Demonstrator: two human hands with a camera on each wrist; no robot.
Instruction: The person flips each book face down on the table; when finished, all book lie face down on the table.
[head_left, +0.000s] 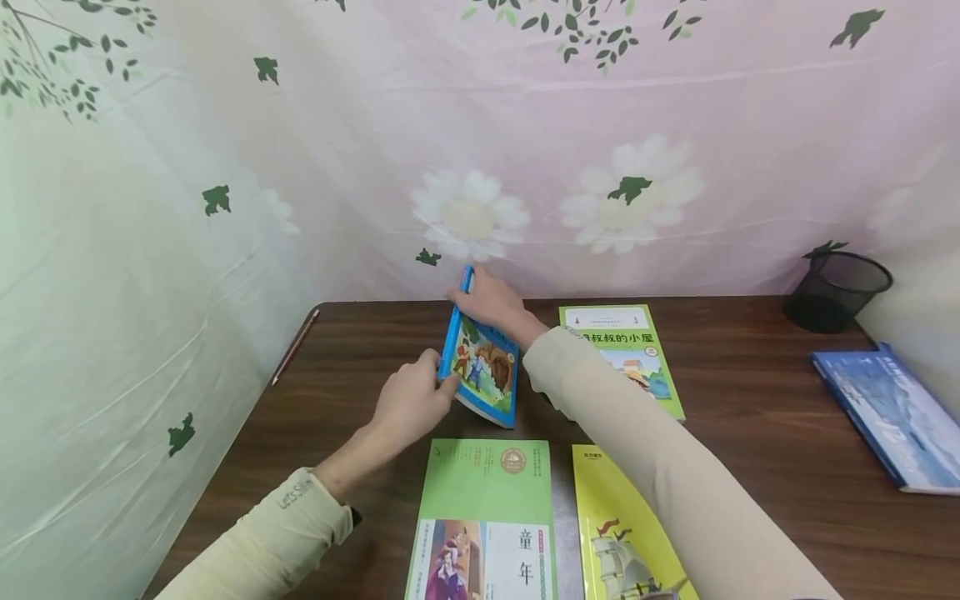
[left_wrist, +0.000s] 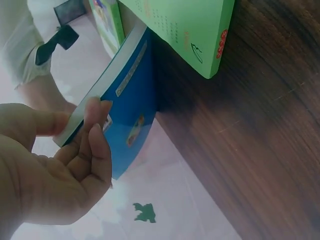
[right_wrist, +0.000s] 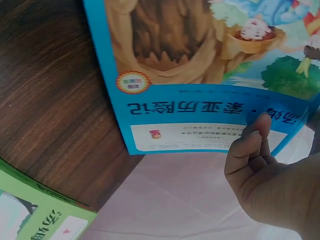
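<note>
A blue picture-covered book (head_left: 486,371) is held tilted, its spine side raised, over the back middle of the table. My left hand (head_left: 412,400) pinches its lower left edge between thumb and fingers. At the top end, my right hand (head_left: 492,302) grips the upper corner. The right wrist view shows the right hand (right_wrist: 272,182) with its fingers curled at that corner of the front cover. In the left wrist view, the left hand (left_wrist: 60,165) has the book's edge between thumb and fingers, with the blue back cover (left_wrist: 132,107) visible.
Nearest below is a green book (head_left: 487,483), beside a yellow book (head_left: 626,533) with a ship. Another green book (head_left: 663,367) lies behind the right forearm. Farther right are a blue-white book (head_left: 900,417) and a black mesh pen holder (head_left: 825,296). A pencil (head_left: 295,346) lies along the left edge.
</note>
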